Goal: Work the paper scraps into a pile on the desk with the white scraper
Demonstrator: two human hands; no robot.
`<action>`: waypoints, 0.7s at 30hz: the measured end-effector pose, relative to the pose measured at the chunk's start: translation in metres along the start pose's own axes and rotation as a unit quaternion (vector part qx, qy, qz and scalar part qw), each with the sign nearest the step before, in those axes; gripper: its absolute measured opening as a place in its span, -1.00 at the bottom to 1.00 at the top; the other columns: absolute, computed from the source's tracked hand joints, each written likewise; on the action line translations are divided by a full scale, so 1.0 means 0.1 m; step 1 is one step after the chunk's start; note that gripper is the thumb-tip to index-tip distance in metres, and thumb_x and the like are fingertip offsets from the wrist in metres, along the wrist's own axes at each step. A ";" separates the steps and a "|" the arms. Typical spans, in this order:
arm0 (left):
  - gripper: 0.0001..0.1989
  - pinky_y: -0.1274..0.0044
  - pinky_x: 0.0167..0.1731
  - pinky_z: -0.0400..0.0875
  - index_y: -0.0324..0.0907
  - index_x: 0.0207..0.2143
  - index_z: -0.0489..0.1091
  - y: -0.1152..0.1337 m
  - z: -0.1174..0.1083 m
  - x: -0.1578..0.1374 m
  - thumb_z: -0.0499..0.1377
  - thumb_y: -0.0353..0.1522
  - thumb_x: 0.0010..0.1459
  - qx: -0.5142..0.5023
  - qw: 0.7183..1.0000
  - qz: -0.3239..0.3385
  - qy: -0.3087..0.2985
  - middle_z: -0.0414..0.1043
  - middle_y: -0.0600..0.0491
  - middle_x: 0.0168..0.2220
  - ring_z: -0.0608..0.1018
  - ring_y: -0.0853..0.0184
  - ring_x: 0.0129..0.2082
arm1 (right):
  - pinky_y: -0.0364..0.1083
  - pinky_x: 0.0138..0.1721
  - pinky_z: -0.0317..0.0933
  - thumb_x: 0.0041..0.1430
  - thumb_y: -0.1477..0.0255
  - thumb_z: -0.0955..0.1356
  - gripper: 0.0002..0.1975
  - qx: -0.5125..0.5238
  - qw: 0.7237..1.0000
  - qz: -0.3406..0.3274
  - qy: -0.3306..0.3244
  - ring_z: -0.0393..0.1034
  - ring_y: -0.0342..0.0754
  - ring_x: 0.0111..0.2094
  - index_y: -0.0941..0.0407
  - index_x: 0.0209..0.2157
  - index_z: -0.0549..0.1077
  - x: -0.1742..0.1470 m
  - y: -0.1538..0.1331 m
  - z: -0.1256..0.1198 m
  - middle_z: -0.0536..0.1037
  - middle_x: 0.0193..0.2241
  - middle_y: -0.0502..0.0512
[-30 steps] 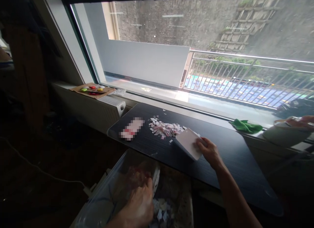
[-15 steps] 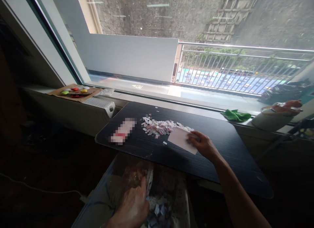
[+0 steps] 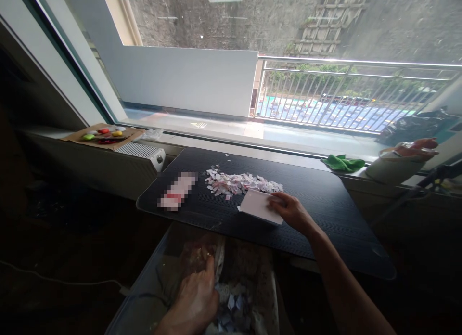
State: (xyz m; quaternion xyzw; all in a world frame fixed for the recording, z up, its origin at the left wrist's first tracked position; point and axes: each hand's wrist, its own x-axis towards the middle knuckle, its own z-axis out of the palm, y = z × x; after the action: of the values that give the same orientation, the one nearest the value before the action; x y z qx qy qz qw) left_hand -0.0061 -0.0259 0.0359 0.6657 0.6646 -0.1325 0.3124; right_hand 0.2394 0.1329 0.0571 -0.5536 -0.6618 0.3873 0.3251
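My right hand (image 3: 288, 211) grips a pale pinkish-white card (image 3: 257, 206) by its right end, thumb and fingers closed on it. The card is tilted on the dark table (image 3: 317, 229), just in front of a long heap of small paper scraps (image 3: 238, 182). One scrap shows at the card's left corner. Below the table's near edge, my left hand (image 3: 195, 296) is closed over the clear plastic bin (image 3: 144, 282), by a plastic bag (image 3: 219, 258); what its fingers hold is hidden. More scraps (image 3: 234, 306) lie inside the bin.
A blurred-out pink and red slip (image 3: 176, 191) lies on the table's left part. Along the window sit a cardboard sheet (image 3: 126, 141) with colourful pieces, a green cloth (image 3: 343, 163) and a pale pot (image 3: 393, 166). A white cable (image 3: 72, 280) runs at lower left.
The card in my right hand has shifted slightly left and is tilted more upright, its edge now meeting the loose scrap. My left hand stays at the bin. The view has shifted slightly.
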 end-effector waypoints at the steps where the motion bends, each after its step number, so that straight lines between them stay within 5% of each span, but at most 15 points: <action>1: -0.33 0.41 -0.18 0.28 -0.42 0.22 -0.13 -0.01 0.01 0.00 -0.09 -0.46 0.02 0.002 1.000 -0.001 0.003 0.44 -0.20 -0.16 0.47 0.13 -0.13 | -0.10 -0.39 0.34 -0.03 0.29 0.34 -0.67 -0.017 1.000 0.000 -0.008 0.47 -0.01 -0.38 0.15 -0.20 0.46 -0.02 -0.02 -0.01 0.58 -0.40 0.09; 11: -0.36 0.48 -0.24 0.27 -0.29 0.20 -0.07 -0.04 0.01 0.00 -0.08 -0.44 0.02 -0.014 0.999 0.003 0.039 0.45 -0.11 -0.19 0.48 0.19 -0.17 | -0.10 -0.42 0.34 -0.04 0.27 0.33 -0.63 0.006 0.999 0.018 0.043 0.46 -0.02 -0.41 0.17 -0.20 0.46 -0.13 0.03 -0.03 0.57 -0.43 0.10; 17: -0.50 0.49 -0.27 0.25 -0.22 0.08 0.11 -0.16 -0.08 -0.01 -0.09 -0.44 0.02 -0.056 0.995 -0.027 0.077 0.45 -0.06 -0.23 0.49 0.20 -0.19 | -0.18 -0.51 0.28 -0.05 0.30 0.33 -0.68 0.009 0.999 0.038 -0.036 0.42 -0.08 -0.47 0.17 -0.25 0.47 -0.15 0.01 0.03 0.55 -0.45 0.06; 21: -0.58 0.52 -0.28 0.24 -0.18 -0.01 0.18 -0.26 -0.13 -0.01 -0.08 -0.45 0.02 -0.085 0.992 -0.035 0.081 0.45 -0.05 -0.20 0.49 0.21 -0.18 | -0.16 -0.47 0.28 -0.04 0.30 0.32 -0.68 0.009 0.999 0.041 -0.019 0.42 -0.06 -0.43 0.17 -0.25 0.47 -0.15 0.00 0.04 0.54 -0.42 0.07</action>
State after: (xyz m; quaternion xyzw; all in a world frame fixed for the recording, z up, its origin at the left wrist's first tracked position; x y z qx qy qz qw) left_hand -0.0349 -0.0209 0.0402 0.6217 0.7193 -0.0319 0.3085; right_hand 0.2388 0.1179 0.0556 -0.5699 -0.6412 0.4164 0.3011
